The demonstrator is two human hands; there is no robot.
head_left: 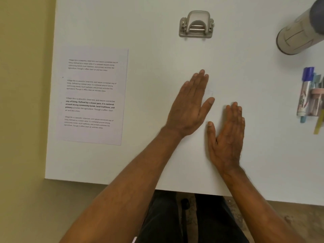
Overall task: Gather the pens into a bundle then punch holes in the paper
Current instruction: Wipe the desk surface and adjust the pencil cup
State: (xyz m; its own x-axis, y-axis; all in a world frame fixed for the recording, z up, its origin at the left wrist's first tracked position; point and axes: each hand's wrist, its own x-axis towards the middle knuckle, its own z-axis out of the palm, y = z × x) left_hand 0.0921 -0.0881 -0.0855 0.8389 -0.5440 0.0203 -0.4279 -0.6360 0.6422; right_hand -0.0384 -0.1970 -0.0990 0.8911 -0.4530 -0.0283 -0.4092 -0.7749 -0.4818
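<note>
The white table (175, 155) carries everything. Both hands lie flat on it near the middle, fingers straight and together, holding nothing: the left hand (191, 106) slightly farther, the right hand (226, 137) nearer. The printed paper (93, 97) lies well to the left, long axis running near to far, closer to the left hand. The hole punch (196, 24) sits at the far edge, straight beyond the hands. The pens (310, 95) lie at the right edge, roughly parallel and pointing near to far, partly cut off; the right hand is nearer them, so it likely reaches right first.
</note>
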